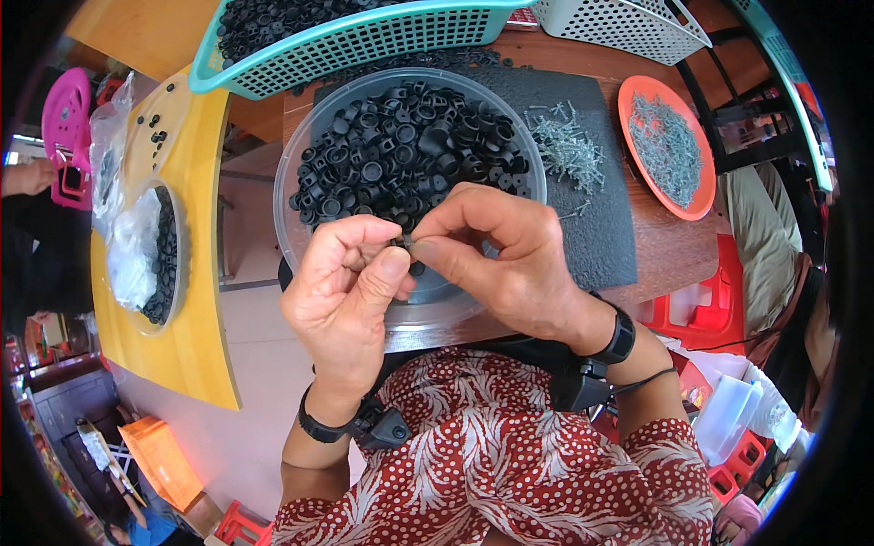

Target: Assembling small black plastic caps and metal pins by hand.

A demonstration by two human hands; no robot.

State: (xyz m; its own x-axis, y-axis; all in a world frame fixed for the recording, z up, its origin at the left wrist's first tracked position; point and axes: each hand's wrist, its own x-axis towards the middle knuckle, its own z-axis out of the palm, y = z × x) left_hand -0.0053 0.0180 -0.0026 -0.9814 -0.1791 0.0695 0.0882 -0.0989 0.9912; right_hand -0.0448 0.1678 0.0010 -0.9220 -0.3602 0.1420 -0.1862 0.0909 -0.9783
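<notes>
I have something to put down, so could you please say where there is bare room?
Bare: the mat, lower right, below the metal pins and beside the right hand; the brown table between mat and orange plate; the yellow table, near end, below the tub. Crowded: the bowl, heaped with black parts, and the strip beside the green basket.

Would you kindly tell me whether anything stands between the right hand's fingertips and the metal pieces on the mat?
Yes: the right rim of the clear tub lies between the fingertips of the right hand and the metal pieces. The hand overlaps that rim; no other barrier shows.
</notes>
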